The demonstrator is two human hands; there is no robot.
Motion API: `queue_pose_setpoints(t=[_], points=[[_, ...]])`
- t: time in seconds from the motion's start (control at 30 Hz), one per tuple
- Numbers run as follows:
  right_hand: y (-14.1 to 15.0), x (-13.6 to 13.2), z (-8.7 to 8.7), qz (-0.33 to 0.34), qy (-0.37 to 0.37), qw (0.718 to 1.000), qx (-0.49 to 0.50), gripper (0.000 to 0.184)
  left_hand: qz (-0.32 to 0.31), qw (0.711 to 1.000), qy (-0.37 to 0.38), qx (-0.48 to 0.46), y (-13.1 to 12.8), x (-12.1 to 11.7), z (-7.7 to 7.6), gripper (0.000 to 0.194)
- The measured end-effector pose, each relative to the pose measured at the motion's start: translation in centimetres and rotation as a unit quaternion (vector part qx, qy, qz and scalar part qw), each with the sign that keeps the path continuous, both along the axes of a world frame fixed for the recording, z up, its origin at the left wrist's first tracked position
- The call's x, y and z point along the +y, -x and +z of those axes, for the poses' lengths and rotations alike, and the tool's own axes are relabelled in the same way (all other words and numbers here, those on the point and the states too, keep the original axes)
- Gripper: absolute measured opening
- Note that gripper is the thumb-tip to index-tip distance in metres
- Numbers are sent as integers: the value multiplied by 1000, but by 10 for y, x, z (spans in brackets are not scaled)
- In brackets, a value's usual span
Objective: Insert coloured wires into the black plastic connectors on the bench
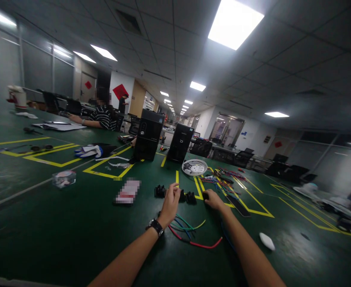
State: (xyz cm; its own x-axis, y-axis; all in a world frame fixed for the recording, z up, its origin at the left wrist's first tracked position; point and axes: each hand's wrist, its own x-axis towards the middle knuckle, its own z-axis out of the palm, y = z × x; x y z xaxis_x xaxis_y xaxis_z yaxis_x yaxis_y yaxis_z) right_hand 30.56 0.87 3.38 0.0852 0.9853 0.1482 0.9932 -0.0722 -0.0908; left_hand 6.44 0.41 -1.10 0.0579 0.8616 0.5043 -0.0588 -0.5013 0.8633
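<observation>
My left hand [169, 203], with a black watch [155, 226] on its wrist, is curled with its fingers pinched together over a row of small black connector blocks [160, 191] on the green table. What the fingers hold is hidden. My right hand [212, 199] is closed over another small black part [205, 195] beside the blocks. Loose coloured wires [190, 231], red, green, blue and yellow, lie under and between my forearms.
Two black computer towers [149, 135] stand behind, with a white fan grille [195, 167] and a bundle of coloured cables [220, 181]. A clear box [63, 178] sits left, a white object [266, 240] right. A person in a striped shirt [103, 116] sits far left.
</observation>
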Motion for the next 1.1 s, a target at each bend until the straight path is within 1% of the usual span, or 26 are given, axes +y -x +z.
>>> queue_pose_setpoints(t=[0.07, 0.13, 0.17, 0.2, 0.23, 0.27, 0.3, 0.33, 0.37, 0.4, 0.43, 0.47, 0.5, 0.53, 0.57, 0.6, 0.63, 0.67, 0.7, 0.73, 0.77, 0.8, 0.87, 0.93, 1.03, 1.1], points=[[1, -4, 5, 7, -10, 1000, 7, 48, 6, 999, -27, 20, 3, 4, 0, 35], [9, -10, 11, 36, -32, 999, 25, 57, 8, 999, -33, 20, 5, 8, 2, 34], [17, -14, 15, 72, -54, 995, 43, 62, 2, 1000, -17, 6, 5, 10, 3, 34], [28, -19, 18, 121, -78, 987, 67, 65, -10, 1000, 15, -19, 5, 11, 4, 36], [43, -25, 20, 189, -111, 971, 96, 67, -37, 996, 59, -53, 5, 11, 5, 37], [59, -32, 22, 256, -130, 951, 115, 67, -79, 986, 113, -89, 4, 11, 6, 39], [77, -39, 23, 308, -129, 934, 125, 68, -132, 968, 171, -126, 4, 9, 6, 41], [94, -46, 24, 344, -113, 923, 130, 69, -187, 942, 228, -159, 4, 7, 7, 44], [109, -53, 24, 361, -101, 917, 137, 72, -233, 914, 276, -185, 4, 4, 6, 48], [120, -60, 25, 374, -90, 912, 144, 75, -264, 890, 312, -204, 5, 1, 6, 50], [126, -66, 25, 381, -84, 909, 148, 76, -280, 873, 335, -215, 7, -1, 6, 51], [126, -72, 25, 378, -91, 909, 151, 74, -280, 867, 347, -223, 10, -4, 6, 51], [121, -77, 24, 363, -111, 913, 151, 68, -275, 867, 349, -227, 12, -6, 6, 50], [109, -81, 23, 329, -140, 922, 148, 57, -268, 870, 345, -229, 14, -7, 7, 50], [94, -86, 20, 275, -175, 935, 140, 45, -262, 873, 340, -230, 17, -8, 9, 51], [75, -90, 17, 198, -205, 950, 127, 34, -256, 876, 337, -231, 18, -8, 11, 52], [56, -95, 12, 111, -212, 965, 106, 27, -252, 878, 334, -234, 20, -8, 12, 52], [36, -100, 7, 29, -201, 976, 81, 26, -248, 879, 331, -238, 20, -9, 14, 52], [19, -105, 0, -29, -172, 983, 53, 27, -247, 879, 327, -243, 21, -9, 15, 51], [5, -110, -7, -66, -136, 988, 31, 28, -247, 878, 324, -250, 20, -9, 16, 51], [-6, -115, -14, -88, -101, 991, 15, 27, -248, 877, 321, -257, 20, -9, 16, 50], [-13, -119, -21, -97, -79, 992, 5, 26, -250, 874, 322, -264, 19, -8, 16, 49], [-19, -122, -31, -94, -61, 994, -4, 19, -257, 865, 332, -276, 16, -8, 15, 46], [-16, -120, -34, -85, -63, 994, -7, 12, -265, 854, 341, -290, 14, -6, 12, 42], [1, -111, -21, -61, -93, 994, -1, 14, -268, 850, 339, -302, 12, -3, 10, 37], [21, -103, -7, -13, -140, 990, 26, 20, -256, 856, 334, -300, 11, -3, 9, 35]])
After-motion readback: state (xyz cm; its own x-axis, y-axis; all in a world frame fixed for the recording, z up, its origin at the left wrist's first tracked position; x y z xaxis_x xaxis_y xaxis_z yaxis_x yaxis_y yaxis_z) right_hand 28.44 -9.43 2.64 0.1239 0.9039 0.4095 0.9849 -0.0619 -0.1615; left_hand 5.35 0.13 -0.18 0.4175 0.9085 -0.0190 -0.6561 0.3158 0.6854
